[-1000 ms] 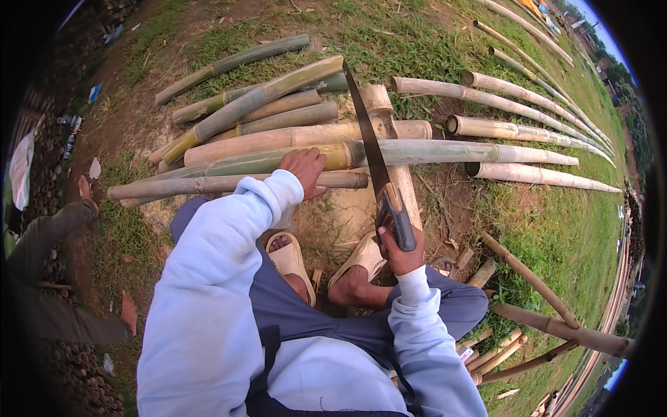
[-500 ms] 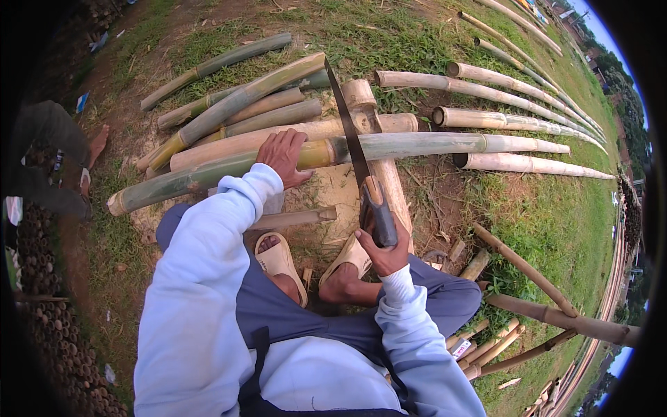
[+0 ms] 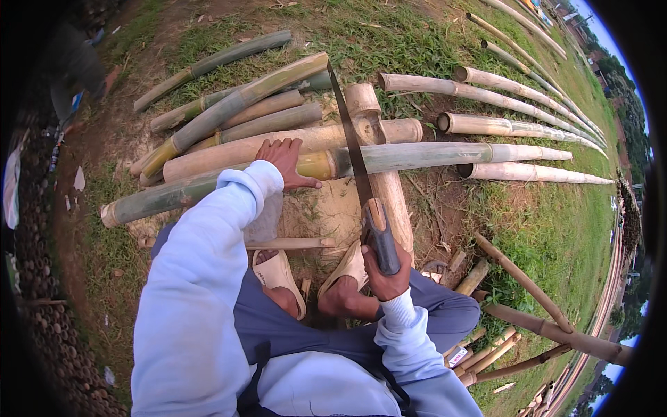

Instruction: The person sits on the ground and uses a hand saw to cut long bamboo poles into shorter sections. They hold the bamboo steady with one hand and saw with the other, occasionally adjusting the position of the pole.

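My left hand (image 3: 283,164) rests over a green and yellow bamboo pole (image 3: 417,156), fingers across its top and thumb stretched along the near side. To the right of that hand, a handsaw (image 3: 351,133) with a long dark blade crosses the pole beside a node. My right hand (image 3: 389,276) is wrapped round the saw's dark grip, nearer my body. Under the pole lies a thick pale bamboo log (image 3: 393,208) with a notched upright stub. Whether the blade has cut into the pole I cannot tell.
Several cut bamboo lengths (image 3: 229,118) are piled at the far left. Long pale poles (image 3: 514,126) fan out on the grass to the right. A bamboo frame (image 3: 528,278) stands at the near right. Stacked bamboo ends (image 3: 62,347) line the left edge.
The saw and my right hand have drawn back slightly toward my body. My left hand stays on the pole, its fingers a little more spread. A person at the left has moved farther off.
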`<state>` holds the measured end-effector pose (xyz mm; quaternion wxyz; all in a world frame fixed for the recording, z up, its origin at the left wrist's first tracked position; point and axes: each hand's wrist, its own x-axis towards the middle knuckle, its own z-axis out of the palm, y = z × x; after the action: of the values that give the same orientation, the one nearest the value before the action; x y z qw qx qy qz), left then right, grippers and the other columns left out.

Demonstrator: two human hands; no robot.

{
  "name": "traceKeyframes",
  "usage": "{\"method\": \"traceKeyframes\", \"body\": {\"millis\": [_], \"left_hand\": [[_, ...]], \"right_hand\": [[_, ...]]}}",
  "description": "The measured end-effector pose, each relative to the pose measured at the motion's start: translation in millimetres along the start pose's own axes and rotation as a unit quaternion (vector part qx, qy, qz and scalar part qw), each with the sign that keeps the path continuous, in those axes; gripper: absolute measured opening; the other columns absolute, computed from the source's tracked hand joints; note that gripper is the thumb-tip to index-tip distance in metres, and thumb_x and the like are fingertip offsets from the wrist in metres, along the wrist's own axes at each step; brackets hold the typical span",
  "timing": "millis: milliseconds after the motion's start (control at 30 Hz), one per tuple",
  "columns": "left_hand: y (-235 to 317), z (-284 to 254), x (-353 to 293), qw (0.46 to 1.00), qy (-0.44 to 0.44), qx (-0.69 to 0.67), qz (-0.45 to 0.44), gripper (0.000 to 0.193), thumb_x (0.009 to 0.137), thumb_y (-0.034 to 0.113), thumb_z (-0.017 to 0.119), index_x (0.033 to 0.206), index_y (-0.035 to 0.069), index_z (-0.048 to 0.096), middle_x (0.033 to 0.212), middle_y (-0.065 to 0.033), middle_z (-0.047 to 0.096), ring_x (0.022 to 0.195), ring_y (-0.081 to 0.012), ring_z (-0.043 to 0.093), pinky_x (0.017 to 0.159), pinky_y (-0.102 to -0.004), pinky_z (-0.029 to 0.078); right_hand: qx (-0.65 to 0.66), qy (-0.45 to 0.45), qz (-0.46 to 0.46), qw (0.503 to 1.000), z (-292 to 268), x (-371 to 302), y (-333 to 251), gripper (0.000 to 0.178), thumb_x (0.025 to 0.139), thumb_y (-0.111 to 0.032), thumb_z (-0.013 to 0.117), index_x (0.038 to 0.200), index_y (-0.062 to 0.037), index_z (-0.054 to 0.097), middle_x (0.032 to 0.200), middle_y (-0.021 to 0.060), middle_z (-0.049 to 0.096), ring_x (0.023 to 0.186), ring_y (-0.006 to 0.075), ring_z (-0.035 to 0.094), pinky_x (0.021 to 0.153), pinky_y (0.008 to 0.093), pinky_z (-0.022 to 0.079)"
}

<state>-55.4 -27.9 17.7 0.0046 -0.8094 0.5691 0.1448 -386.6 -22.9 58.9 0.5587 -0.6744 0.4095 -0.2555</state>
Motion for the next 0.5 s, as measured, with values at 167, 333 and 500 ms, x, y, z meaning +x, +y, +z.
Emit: {"method": "traceKeyframes", "body": {"millis": [167,333,500], "left_hand": [[-81.1,-16.8,55.6,0.986,0.018,-0.109,-0.127,0.078,0.089,0.055,0.07,0.144,0.004,0.047,0.143,-0.0177,0.057,0.133,-0.0375,0.054,0.113,-0.0476,0.042],[-190.5,-1.2,74.7,0.977,0.017,0.07,-0.201,0.083,0.08,0.035,0.084,0.144,0.0,0.043,0.142,-0.02,0.056,0.134,-0.0376,0.054,0.113,-0.0478,0.044],[-241.8,4.7,77.4,0.967,-0.035,0.065,-0.244,0.1,0.071,0.04,0.092,0.147,0.001,0.04,0.148,-0.0203,0.051,0.138,-0.0378,0.05,0.116,-0.0476,0.041]], "right_hand": [[0.004,0.0,0.057,0.998,-3.0,-4.3,0.2,0.031,0.092,-0.003,0.074,0.122,0.0032,0.067,0.101,0.0087,0.073,0.094,0.0145,0.067,0.084,0.0299,0.053],[-0.04,-0.012,0.023,0.999,-11.2,-1.8,-15.2,0.026,0.089,-0.001,0.074,0.114,0.0027,0.068,0.092,0.01,0.072,0.083,0.0145,0.067,0.077,0.0306,0.054],[-0.083,-0.035,0.055,0.994,-14.1,-2.2,-23.6,0.024,0.086,0.0,0.074,0.109,0.002,0.07,0.086,0.0115,0.072,0.076,0.0196,0.07,0.074,0.0321,0.054]]}}
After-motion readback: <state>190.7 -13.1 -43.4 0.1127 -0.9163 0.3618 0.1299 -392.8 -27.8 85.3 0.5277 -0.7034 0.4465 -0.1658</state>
